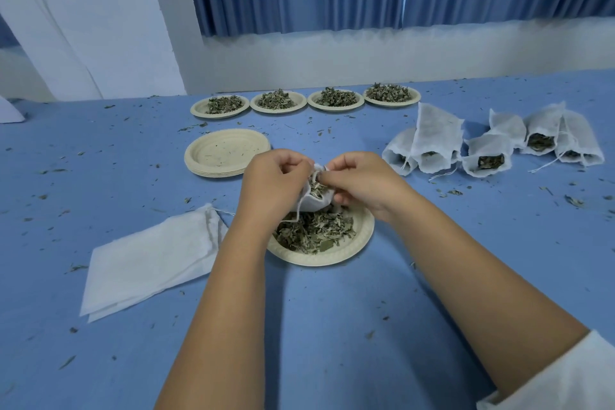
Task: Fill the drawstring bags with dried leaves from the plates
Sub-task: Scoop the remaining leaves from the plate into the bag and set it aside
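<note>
A small white drawstring bag (318,200) hangs just above a beige plate (346,251) of dried leaves (312,231). My left hand (271,181) grips the bag's left side and holds its mouth open. My right hand (359,181) pinches at the bag's mouth, where some leaves show inside. A loose string dangles from the bag toward the plate.
Several plates heaped with leaves (304,101) line the far edge of the blue table (332,326). A stack of empty plates (227,151) sits behind my left hand. Flat empty bags (149,260) lie at the left. Several filled bags (492,143) lie at the right. Leaf bits litter the table.
</note>
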`<state>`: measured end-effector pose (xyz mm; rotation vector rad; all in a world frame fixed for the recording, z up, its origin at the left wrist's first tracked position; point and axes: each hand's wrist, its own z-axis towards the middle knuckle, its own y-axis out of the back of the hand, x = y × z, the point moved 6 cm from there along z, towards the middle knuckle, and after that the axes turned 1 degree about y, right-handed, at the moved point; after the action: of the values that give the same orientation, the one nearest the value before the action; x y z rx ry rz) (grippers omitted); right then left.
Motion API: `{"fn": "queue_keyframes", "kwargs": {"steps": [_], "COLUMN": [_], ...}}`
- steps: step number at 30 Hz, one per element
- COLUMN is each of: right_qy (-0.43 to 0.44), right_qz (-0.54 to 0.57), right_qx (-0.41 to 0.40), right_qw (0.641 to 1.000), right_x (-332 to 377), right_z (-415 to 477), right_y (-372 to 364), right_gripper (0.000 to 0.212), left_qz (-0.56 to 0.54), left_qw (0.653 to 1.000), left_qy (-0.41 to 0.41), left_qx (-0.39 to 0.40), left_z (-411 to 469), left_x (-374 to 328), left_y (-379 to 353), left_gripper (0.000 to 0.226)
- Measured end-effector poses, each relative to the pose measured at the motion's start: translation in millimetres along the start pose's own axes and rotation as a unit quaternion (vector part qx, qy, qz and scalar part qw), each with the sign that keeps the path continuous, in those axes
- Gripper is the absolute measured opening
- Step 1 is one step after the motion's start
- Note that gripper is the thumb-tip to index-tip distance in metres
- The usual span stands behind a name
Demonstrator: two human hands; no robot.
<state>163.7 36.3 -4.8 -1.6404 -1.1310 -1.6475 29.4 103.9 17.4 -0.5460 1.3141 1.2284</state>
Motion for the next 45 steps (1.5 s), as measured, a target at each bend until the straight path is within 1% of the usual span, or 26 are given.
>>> {"fn": "queue_keyframes", "kwargs": {"steps": [1,3,4,6,10,12,15,18,20,22,25,29,31,34,36,38,40,45], "right_qy": [-0.017,-0.051,-0.063,-0.074,-0.056,-0.034,0.004,0.012,-0.004,-0.032,-0.044,-0.02,-0.015,0.001,0.014,0.029,0.044,0.069], "right_qz": [0.046,0.127,0.153,0.171,0.16,0.138,0.066,0.012,0.006,0.029,0.058,0.0,-0.035,-0.07,-0.063,-0.059,-0.053,-0.018], "right_qx": [0.023,0.06,0.072,0.086,0.09,0.081,0.058,0.039,0.041,0.059,0.076,0.051,0.039,0.023,0.023,0.014,0.005,0.022], "right_qw": [0.999,0.989,0.984,0.979,0.981,0.987,0.996,0.999,0.999,0.997,0.994,0.998,0.999,0.997,0.998,0.998,0.998,0.997], "right_x": [1.2,3.3,4.6,6.3,6.8,7.5,8.9,7.1,4.0,-0.7,-3.1,-5.9,-8.7,-7.2,-1.6,5.0,11.0,19.9], "right_z": [-0.9,-1.7,-2.2,-2.9,-2.3,-1.5,-1.5,-1.4,-1.4,-2.1,-3.7,-0.9,0.4,1.1,0.3,-0.9,-2.5,-6.9], "right_y": [-1.2,-1.6,-1.1,0.8,5.1,6.7,8.1,6.7,4.1,-0.3,-8.9,-13.8,-13.8,-9.6,-6.1,-0.8,2.8,2.6], "right_gripper": [0.009,0.02,0.023,0.022,0.006,0.004,0.008,0.015,0.021,0.023,0.01,0.017,0.017,0.016,0.01,0.007,0.009,0.009], "left_qz": [0.003,0.013,0.02,0.03,0.039,0.037,0.032,-0.002,-0.024,-0.039,-0.04,-0.06,-0.052,-0.033,-0.025,-0.024,-0.015,0.006], "left_qw": [1.0,0.999,0.998,0.997,0.995,0.996,0.997,0.999,0.999,0.999,0.999,0.997,0.997,0.999,1.0,0.999,0.999,0.999], "left_qy": [-0.003,-0.011,-0.015,-0.02,-0.022,-0.022,-0.027,-0.022,-0.011,-0.008,-0.017,-0.021,-0.019,-0.011,-0.007,-0.011,-0.017,-0.028], "left_qx": [-0.015,-0.041,-0.053,-0.072,-0.089,-0.08,-0.062,-0.044,-0.029,-0.014,0.004,0.04,0.047,0.031,0.001,-0.023,-0.029,-0.043], "left_z": [0.6,1.4,1.4,1.1,0.8,0.7,-0.1,0.3,0.2,-0.6,-3.1,-5.0,-5.1,-3.5,-1.1,0.8,2.1,3.7], "left_x": [0.4,0.8,0.7,0.2,-1.5,-1.9,-3.1,-3.7,-4.4,-5.7,-9.5,-13.0,-12.3,-7.7,-4.6,-3.3,-3.2,-0.9], "left_y": [3.0,7.7,9.5,12.3,15.4,14.0,11.2,7.7,5.5,3.5,1.6,-0.7,-1.3,-0.2,3.8,7.7,8.6,9.9], "left_gripper": [0.018,0.02,0.02,0.02,0.025,0.024,0.021,0.017,0.015,0.015,0.015,0.015,0.015,0.015,0.014,0.018,0.022,0.023]}}
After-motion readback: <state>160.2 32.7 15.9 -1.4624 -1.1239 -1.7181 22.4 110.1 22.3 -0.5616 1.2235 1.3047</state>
